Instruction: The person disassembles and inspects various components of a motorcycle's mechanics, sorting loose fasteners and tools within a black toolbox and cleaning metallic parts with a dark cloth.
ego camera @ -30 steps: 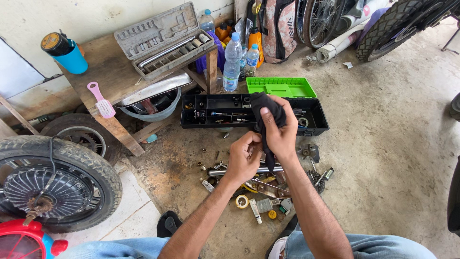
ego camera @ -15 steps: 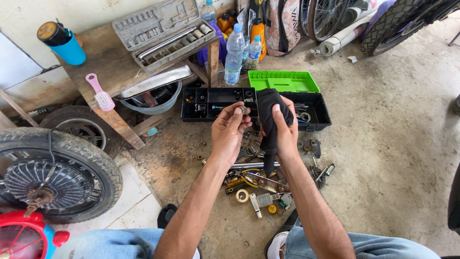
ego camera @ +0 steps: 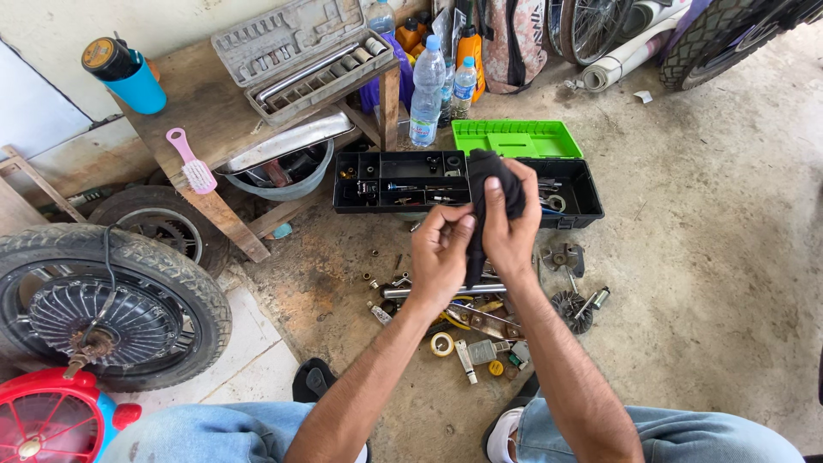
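Both hands meet above the floor in front of the open toolbox. The right hand point(ego camera: 512, 225) is closed around a black cloth point(ego camera: 492, 176), which bunches over its fingers and hangs down between the two palms as a dark strip. The left hand point(ego camera: 441, 254) sits just beside it, thumb and fingertips drawn together and pinching at the inner edge of the cloth; whether something small is wrapped inside the fabric cannot be told.

Behind the hands lies a black toolbox point(ego camera: 579, 199) with divided compartments holding small parts, and a green tray point(ego camera: 516, 138) resting on its far edge. Below the wrists, the concrete floor is strewn with loose hardware: a metal rod point(ego camera: 410, 291), a roll of tape point(ego camera: 442, 344), a small toothed gear point(ego camera: 569, 309), nuts and bolts.

To the left stands a worn wooden bench point(ego camera: 199, 107) carrying a grey socket set case point(ego camera: 296, 50), a blue cup point(ego camera: 137, 87) and a pink brush point(ego camera: 191, 160); a metal basin point(ego camera: 279, 176) sits under it. Clear water bottles point(ego camera: 428, 92) stand near the bench leg. A motorcycle wheel point(ego camera: 103, 302) with its tyre lies at the far left, and the person's jeans-clad knees frame the bottom of the view
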